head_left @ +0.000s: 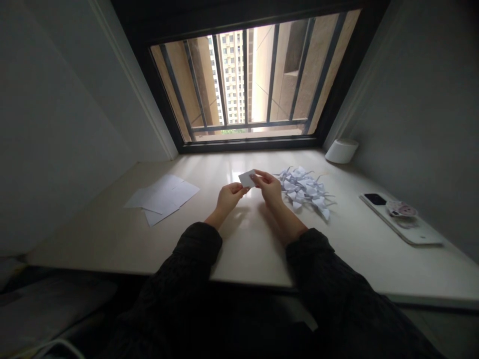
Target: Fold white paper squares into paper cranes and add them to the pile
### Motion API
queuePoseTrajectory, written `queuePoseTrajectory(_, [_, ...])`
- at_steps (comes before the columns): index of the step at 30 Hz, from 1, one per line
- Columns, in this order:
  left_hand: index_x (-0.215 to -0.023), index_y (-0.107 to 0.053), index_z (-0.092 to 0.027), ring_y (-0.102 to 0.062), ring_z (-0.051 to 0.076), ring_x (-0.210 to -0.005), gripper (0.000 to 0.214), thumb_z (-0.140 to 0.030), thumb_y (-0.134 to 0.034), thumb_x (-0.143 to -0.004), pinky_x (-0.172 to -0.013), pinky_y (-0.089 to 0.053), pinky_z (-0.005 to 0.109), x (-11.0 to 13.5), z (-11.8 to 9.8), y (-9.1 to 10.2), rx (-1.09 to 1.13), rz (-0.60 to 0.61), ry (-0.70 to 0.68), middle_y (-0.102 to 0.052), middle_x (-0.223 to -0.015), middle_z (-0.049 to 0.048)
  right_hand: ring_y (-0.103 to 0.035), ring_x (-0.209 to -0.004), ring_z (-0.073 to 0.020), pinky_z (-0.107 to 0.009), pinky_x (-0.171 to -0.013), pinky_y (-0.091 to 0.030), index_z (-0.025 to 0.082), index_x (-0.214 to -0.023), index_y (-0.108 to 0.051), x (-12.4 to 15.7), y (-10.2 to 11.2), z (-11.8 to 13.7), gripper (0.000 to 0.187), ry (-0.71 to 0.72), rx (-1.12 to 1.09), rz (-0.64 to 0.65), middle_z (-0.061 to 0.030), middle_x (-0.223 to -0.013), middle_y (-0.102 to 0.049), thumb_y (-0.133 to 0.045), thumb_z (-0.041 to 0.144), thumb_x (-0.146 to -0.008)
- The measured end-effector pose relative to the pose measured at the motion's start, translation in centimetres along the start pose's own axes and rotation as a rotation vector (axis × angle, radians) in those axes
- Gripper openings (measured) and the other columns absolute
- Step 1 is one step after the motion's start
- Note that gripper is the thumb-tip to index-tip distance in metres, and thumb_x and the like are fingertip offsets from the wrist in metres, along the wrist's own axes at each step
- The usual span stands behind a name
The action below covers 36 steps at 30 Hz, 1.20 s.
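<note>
A small folded piece of white paper point(246, 178) is held up over the middle of the white sill, pinched between both hands. My left hand point(229, 195) grips its lower edge with thumb and fingers closed. On the other side, my right hand point(270, 187) has its thumb and fingers closed on the paper's right edge. Just right of that hand lies a heap of folded white paper cranes point(305, 189). Farther left, several flat white paper sheets point(164, 197) overlap on the sill.
A white phone point(404, 219) with a round grip on its back lies at the right. Behind it, a white cylindrical object point(341, 151) stands by the wall. The barred window point(247, 80) closes off the back. The sill's front edge point(254, 283) runs beneath my forearms.
</note>
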<state>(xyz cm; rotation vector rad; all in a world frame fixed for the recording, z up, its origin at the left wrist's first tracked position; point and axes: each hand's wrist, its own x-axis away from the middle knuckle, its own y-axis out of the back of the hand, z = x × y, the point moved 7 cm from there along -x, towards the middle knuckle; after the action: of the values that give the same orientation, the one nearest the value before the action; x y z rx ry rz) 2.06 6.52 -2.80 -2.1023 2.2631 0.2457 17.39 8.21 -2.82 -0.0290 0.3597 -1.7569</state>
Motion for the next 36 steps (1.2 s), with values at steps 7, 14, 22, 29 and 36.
queuePoseTrajectory(7, [-0.09, -0.071, -0.016, -0.066, 0.019, -0.08, 0.046, -0.057, -0.065, -0.071, -0.063, -0.049, 0.026, 0.1, -1.3, 1.2, -0.032, -0.067, 0.009, -0.071, -0.082, 0.007, -0.064, -0.064, -0.018, -0.029, -0.061, -0.047, 0.021, -0.084, -0.072, -0.4, -0.4, 0.8, 0.035, 0.126, 0.215, 0.117, -0.0035, -0.07, -0.072, -0.076, 0.047, -0.061])
queuePoseTrajectory(14, [-0.08, -0.072, -0.017, -0.068, 0.021, -0.073, 0.029, -0.043, -0.072, -0.068, -0.06, -0.047, 0.027, 0.0, -0.9, 1.5, 0.022, -0.09, 0.038, -0.071, -0.076, 0.0075, -0.061, -0.068, -0.0171, -0.028, -0.06, -0.045, 0.024, -0.088, -0.074, 0.2, -1.2, 1.1, 0.032, 0.148, 0.35, 0.184, -0.0025, -0.078, -0.071, -0.067, 0.049, -0.071])
queuePoseTrajectory(22, [-0.096, -0.067, -0.014, -0.07, 0.021, -0.078, 0.032, -0.038, -0.067, -0.076, -0.066, -0.051, 0.029, 0.0, -1.2, 2.6, 0.164, -0.231, 0.004, -0.072, -0.091, 0.0105, -0.06, -0.062, -0.0142, -0.029, -0.065, -0.049, 0.024, -0.1, -0.059, 0.4, -1.6, 1.0, 0.045, 0.083, 0.064, 0.228, 0.0035, -0.065, -0.065, -0.074, 0.045, -0.063])
queuePoseTrajectory(29, [-0.123, -0.055, -0.026, -0.068, 0.018, -0.08, 0.048, -0.032, -0.067, -0.077, -0.073, -0.051, 0.029, 1.1, -4.1, 2.1, -0.052, -0.179, -0.243, -0.071, -0.092, 0.0046, -0.058, -0.061, -0.0123, -0.027, -0.063, -0.048, 0.023, -0.085, -0.063, 0.3, -1.5, 1.3, 0.037, 0.016, -0.009, 0.229, 0.0041, -0.063, -0.063, -0.076, 0.045, -0.058])
queuePoseTrajectory(36, [-0.107, -0.07, -0.026, -0.065, 0.019, -0.091, 0.031, -0.027, -0.067, -0.076, -0.082, -0.049, 0.028, 1.0, -4.7, 1.4, -0.088, -0.043, -0.259, -0.07, -0.107, 0.0042, -0.063, -0.071, -0.0152, -0.03, -0.067, -0.049, 0.022, -0.09, -0.073, 0.2, -1.6, 1.3, 0.037, -0.005, 0.027, 0.272, -0.0026, -0.082, -0.072, -0.072, 0.048, -0.062])
